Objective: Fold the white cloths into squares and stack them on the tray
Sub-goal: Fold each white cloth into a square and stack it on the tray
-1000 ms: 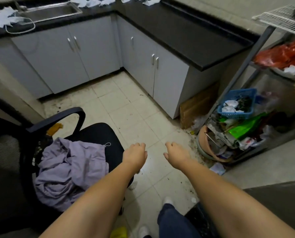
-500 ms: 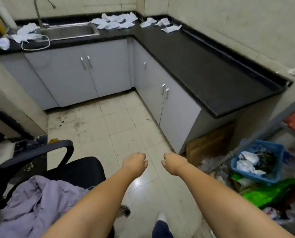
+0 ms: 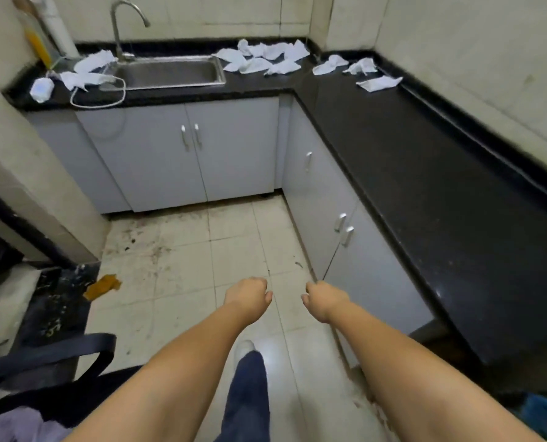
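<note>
Several crumpled white cloths (image 3: pixel 265 60) lie on the black countertop (image 3: pixel 425 173) behind the sink's right end. More lie at the corner (image 3: pixel 329 64) and on the right run (image 3: pixel 379 83), and others left of the sink (image 3: pixel 87 70). My left hand (image 3: pixel 248 298) and my right hand (image 3: pixel 324 299) are stretched out side by side over the tiled floor, far short of the counter. Their fingers hang loosely curled and hold nothing. No tray is in view.
A steel sink (image 3: pixel 170 73) with a tap sits in the back counter, over grey cabinets (image 3: pixel 182 161). A black office chair (image 3: pixel 42 362) with a purple garment (image 3: pixel 17 425) stands at lower left. An orange scrap (image 3: pixel 101 286) lies on the dirty floor. A blue basket (image 3: pixel 546 416) shows at lower right.
The view has risen and swung left, off the cluttered shelf and towards the sink corner, and the counter has come nearer. Both hands stay out in front, holding nothing.
</note>
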`<state>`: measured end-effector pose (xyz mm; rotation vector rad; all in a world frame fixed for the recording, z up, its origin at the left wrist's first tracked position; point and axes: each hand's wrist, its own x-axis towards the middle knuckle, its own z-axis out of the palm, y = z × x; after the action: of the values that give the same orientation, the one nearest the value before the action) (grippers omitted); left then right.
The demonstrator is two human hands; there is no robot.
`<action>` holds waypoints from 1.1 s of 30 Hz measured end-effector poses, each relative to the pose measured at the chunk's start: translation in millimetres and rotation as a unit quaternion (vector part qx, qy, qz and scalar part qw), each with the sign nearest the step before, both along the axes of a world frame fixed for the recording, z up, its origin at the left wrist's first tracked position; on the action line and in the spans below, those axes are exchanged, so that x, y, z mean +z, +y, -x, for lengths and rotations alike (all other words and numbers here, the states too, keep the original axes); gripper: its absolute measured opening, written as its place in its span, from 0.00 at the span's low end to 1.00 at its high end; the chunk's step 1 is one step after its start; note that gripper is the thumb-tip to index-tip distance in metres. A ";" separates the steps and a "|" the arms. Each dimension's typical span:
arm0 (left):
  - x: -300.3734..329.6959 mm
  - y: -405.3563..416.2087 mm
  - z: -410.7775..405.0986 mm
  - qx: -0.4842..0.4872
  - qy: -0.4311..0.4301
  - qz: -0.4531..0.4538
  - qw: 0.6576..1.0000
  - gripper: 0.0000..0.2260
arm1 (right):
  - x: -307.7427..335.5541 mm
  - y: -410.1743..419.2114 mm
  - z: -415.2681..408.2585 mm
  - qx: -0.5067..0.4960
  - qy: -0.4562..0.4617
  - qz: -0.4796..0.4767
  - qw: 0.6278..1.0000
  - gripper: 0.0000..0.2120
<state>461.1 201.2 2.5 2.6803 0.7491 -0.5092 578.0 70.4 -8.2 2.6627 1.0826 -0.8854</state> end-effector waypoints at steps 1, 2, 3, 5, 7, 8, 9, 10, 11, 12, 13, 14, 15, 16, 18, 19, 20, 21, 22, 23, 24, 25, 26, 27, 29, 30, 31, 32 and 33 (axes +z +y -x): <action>-0.3 19.0 -16.1 -0.002 0.002 -0.004 1.000 0.16 | 0.2 17.7 -18.4 -0.002 0.002 -0.004 1.000 0.18; 1.4 38.5 -32.2 -0.005 0.004 -0.008 1.000 0.16 | 1.9 35.3 -36.2 -0.006 0.004 -0.009 1.000 0.18; 4.1 58.6 -48.4 -0.009 0.006 -0.012 1.000 0.17 | 4.7 53.7 -54.0 -0.011 0.005 -0.013 1.000 0.18; 10.8 99.0 -79.4 -0.012 0.006 -0.016 1.000 0.17 | 11.8 91.0 -87.5 -0.017 0.006 -0.016 1.000 0.19; 18.4 140.1 -110.4 -0.012 0.005 -0.023 1.000 0.16 | 19.0 129.9 -119.6 -0.025 0.008 -0.029 0.999 0.18; 21.6 160.0 -126.9 -0.011 0.004 -0.027 1.000 0.16 | 22.1 148.4 -135.5 -0.030 0.009 -0.039 0.999 0.18; 24.3 178.0 -143.6 -0.009 0.004 -0.029 1.000 0.16 | 25.1 164.9 -150.6 -0.034 0.009 -0.049 0.998 0.17; 27.2 193.7 -160.2 -0.008 0.005 -0.029 1.000 0.16 | 28.6 179.3 -165.4 -0.039 0.008 -0.057 0.998 0.16; 29.6 207.9 -177.5 -0.009 0.004 -0.027 1.000 0.16 | 31.7 192.1 -181.0 -0.047 0.007 -0.067 0.997 0.16; 31.8 221.0 -196.5 -0.012 0.002 -0.027 1.000 0.16 | 34.5 204.0 -198.1 -0.055 0.004 -0.078 0.995 0.17; 33.3 233.5 -217.0 -0.017 -0.001 -0.027 0.999 0.16 | 37.3 215.8 -216.4 -0.062 0.000 -0.088 0.994 0.17; 35.5 245.7 -238.9 -0.023 -0.006 -0.028 0.999 0.16 | 40.4 227.6 -235.8 -0.069 -0.005 -0.097 0.993 0.17; 38.1 257.7 -262.2 -0.029 -0.011 -0.029 0.999 0.15 | 43.7 239.7 -256.2 -0.073 -0.011 -0.106 0.992 0.17; 40.5 269.1 -286.4 -0.035 -0.017 -0.031 0.999 0.15 | 47.1 251.5 -277.3 -0.076 -0.018 -0.116 0.990 0.17; 44.9 291.0 -337.8 -0.050 -0.032 -0.039 0.998 0.15 | 54.9 273.4 -321.5 -0.077 -0.035 -0.136 0.987 0.17; 47.0 301.1 -364.7 -0.054 -0.041 -0.040 0.997 0.15 | 58.6 283.3 -345.0 -0.075 -0.044 -0.146 0.985 0.18; 49.7 310.3 -392.1 -0.059 -0.050 -0.038 0.996 0.15 | 62.9 292.4 -369.2 -0.073 -0.052 -0.152 0.984 0.18; 52.2 318.5 -419.1 -0.066 -0.054 -0.035 0.996 0.15 | 66.6 300.1 -393.6 -0.076 -0.058 -0.153 0.984 0.18; 55.8 325.9 -445.1 -0.076 -0.056 -0.033 0.995 0.15 | 69.9 306.4 -417.9 -0.084 -0.062 -0.151 0.983 0.18; 59.9 333.2 -470.7 -0.086 -0.059 -0.034 0.994 0.15 | 73.2 311.5 -442.2 -0.096 -0.064 -0.148 0.982 0.18; 64.0 340.2 -496.4 -0.096 -0.064 -0.036 0.993 0.15 | 76.4 315.4 -465.9 -0.108 -0.064 -0.145 0.981 0.18; 68.4 346.9 -521.0 -0.104 -0.071 -0.038 0.991 0.15 | 79.4 318.3 -488.3 -0.120 -0.066 -0.144 0.980 0.18; 72.6 352.8 -544.4 -0.110 -0.076 -0.039 0.990 0.15 | 82.0 320.2 -509.1 -0.131 -0.070 -0.142 0.979 0.18; 76.4 357.7 -566.4 -0.118 -0.080 -0.039 0.989 0.15 | 84.5 321.2 -528.0 -0.141 -0.074 -0.140 0.977 0.18; 79.9 365.7 -607.9 -0.142 -0.084 -0.038 0.986 0.15 | 85.7 321.7 -562.2 -0.162 -0.076 -0.132 0.975 0.18; 80.2 369.5 -628.9 -0.154 -0.086 -0.039 0.984 0.15 | 84.7 322.1 -579.3 -0.175 -0.077 -0.128 0.973 0.18; 79.8 373.0 -650.2 -0.165 -0.087 -0.040 0.982 0.15 | 83.1 322.7 -596.5 -0.188 -0.078 -0.124 0.971 0.18; 78.7 376.0 -672.2 -0.179 -0.085 -0.039 0.979 0.15 | 81.4 323.6 -613.7 -0.201 -0.078 -0.120 0.969 0.18; 77.2 378.8 -694.6 -0.195 -0.081 -0.037 0.977 0.15 | 79.4 324.6 -630.8 -0.215 -0.077 -0.115 0.967 0.18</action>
<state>1155.7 580.0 79.7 2.9070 0.1961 -0.3484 1208.8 395.0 71.2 3.1686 0.6120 -0.6240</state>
